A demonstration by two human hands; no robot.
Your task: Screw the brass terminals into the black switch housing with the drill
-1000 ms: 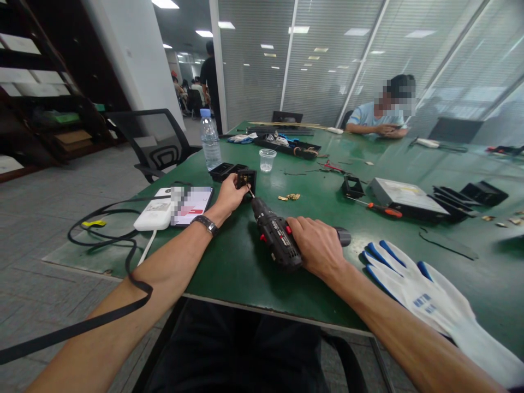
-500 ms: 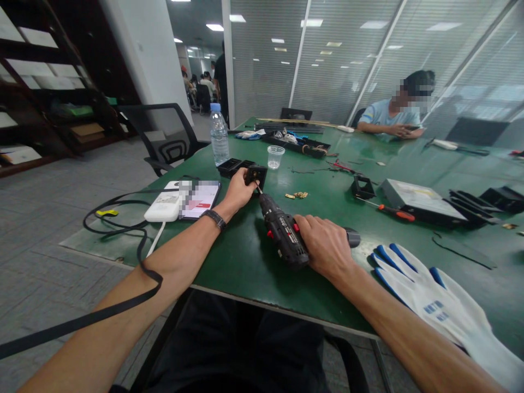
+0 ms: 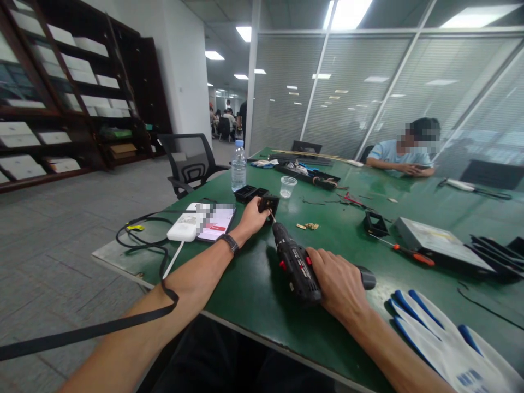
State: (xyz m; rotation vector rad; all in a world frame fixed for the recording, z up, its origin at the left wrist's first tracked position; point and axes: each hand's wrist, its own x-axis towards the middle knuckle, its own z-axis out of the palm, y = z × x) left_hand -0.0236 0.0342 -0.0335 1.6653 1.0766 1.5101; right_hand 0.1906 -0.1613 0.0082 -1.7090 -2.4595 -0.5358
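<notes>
My right hand [image 3: 338,281] grips a black cordless screwdriver [image 3: 295,263] lying low over the green table [image 3: 254,284]. Its bit points into a small black box-shaped part [image 3: 270,204]. My left hand [image 3: 252,216] holds that part steady on the table; a dark watch sits on the wrist. Two more black parts [image 3: 250,193] lie just behind it. A little heap of brass screws [image 3: 309,225] lies to the right of the bit.
A phone [image 3: 215,222] and white power bank [image 3: 186,228] lie left of my hand, with black cable [image 3: 139,240] over the table edge. Water bottle [image 3: 238,166], plastic cup [image 3: 288,186], orange-handled screwdriver [image 3: 403,252], grey drive [image 3: 440,241], white-blue gloves [image 3: 442,338]. A person sits at the far side.
The view has tilted up and shifted left, so everything sits lower in the frame. Both hands keep the same hold on the part and the screwdriver.
</notes>
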